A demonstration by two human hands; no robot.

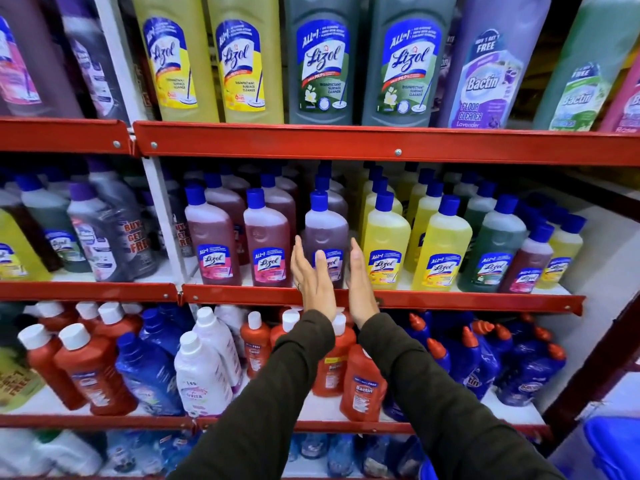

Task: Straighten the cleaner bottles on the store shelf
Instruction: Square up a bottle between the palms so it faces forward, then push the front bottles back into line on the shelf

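A pink Lizol cleaner bottle [326, 233] with a blue cap stands upright at the front of the middle shelf [450, 299]. My left hand [311, 278] is flat and open just left of it, fingers up. My right hand [360, 282] is flat and open just right of it. Both palms face the bottle's lower part; whether they touch it I cannot tell. Two more pink Lizol bottles [268, 249] stand to its left and yellow Lizol bottles [386, 251] to its right.
Large yellow and green Lizol bottles [322, 60] and Bactin bottles [485, 74] fill the top shelf. Below, red Bactin bottles [360, 389], white bottles [201, 372] and blue bottles [485, 355] crowd the lower shelf. A red upright [595, 368] frames the right side.
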